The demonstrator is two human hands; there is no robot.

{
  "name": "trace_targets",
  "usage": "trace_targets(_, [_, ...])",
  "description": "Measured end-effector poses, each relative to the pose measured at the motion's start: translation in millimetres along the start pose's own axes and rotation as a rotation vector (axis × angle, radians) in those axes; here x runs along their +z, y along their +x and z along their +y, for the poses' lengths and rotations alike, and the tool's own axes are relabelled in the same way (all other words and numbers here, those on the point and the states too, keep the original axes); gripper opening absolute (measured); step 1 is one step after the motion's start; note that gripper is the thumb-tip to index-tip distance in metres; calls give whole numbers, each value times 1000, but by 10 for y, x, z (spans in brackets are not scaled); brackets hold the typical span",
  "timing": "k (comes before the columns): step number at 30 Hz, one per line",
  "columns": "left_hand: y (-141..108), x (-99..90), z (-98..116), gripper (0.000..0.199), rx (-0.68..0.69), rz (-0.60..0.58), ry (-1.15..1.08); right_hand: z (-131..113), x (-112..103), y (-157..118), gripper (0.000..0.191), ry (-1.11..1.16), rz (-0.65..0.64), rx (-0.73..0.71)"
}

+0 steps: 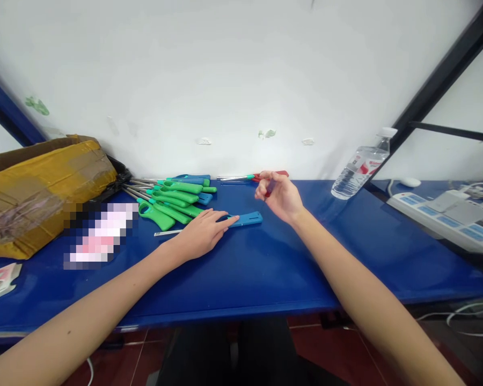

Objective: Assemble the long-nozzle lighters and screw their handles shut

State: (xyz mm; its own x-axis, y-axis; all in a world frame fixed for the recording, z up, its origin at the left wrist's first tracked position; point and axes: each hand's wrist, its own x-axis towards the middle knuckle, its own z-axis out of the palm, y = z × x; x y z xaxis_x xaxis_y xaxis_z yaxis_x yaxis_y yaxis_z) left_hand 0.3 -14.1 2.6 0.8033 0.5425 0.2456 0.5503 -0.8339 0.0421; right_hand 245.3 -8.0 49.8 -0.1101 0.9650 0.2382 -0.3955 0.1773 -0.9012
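My left hand (201, 233) lies over the middle of a lighter with a blue handle (246, 219). Its fingers rest across the handle, and its metal tube pokes out to the left below the wrist side. My right hand (279, 197) is raised above the table with loosely curled fingers apart, and I see nothing held in it. Behind its fingertips, a red-handled lighter (282, 173) lies against the wall, partly hidden by the hand. Left of centre, several green-handled lighters (181, 195) are piled up, metal tubes pointing left, with a few blue handles (191, 179) among them.
A taped cardboard box (44, 187) stands at the left, and a blurred pinkish-white item (100, 238) lies in front of it. A tilted water bottle (362, 163) leans at the right near a power strip (446, 217). The blue table (245, 279) meets the white wall.
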Motion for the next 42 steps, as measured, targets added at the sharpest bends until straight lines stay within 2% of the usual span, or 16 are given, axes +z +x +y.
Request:
trace_targets(5, [-4,-3,17,46,-14,-4,16,32,19,-13,47,-26,-6,-21])
trace_targets(13, [6,-29,31,46,-19,-44,21,82,-10,46,40,-85,-12,-57])
trace_targets(16, [1,-21,25,45,-13,-32,7,104,-66,56,39,-161,45,-102])
trace_targets(19, [-4,-20,21,45,-11,-31,6,113,-85,45,37,-138,81,-146])
trace_targets(30, [4,19,18,47,17,-12,59,94,61,0,35,111,-77,-5])
trace_targets(37, [5,11,-2,45,40,18,65,117,-128,77,35,11,-62,-34])
trace_targets(42, [10,4,5,45,33,18,50,129,-198,101,37,-133,41,-150])
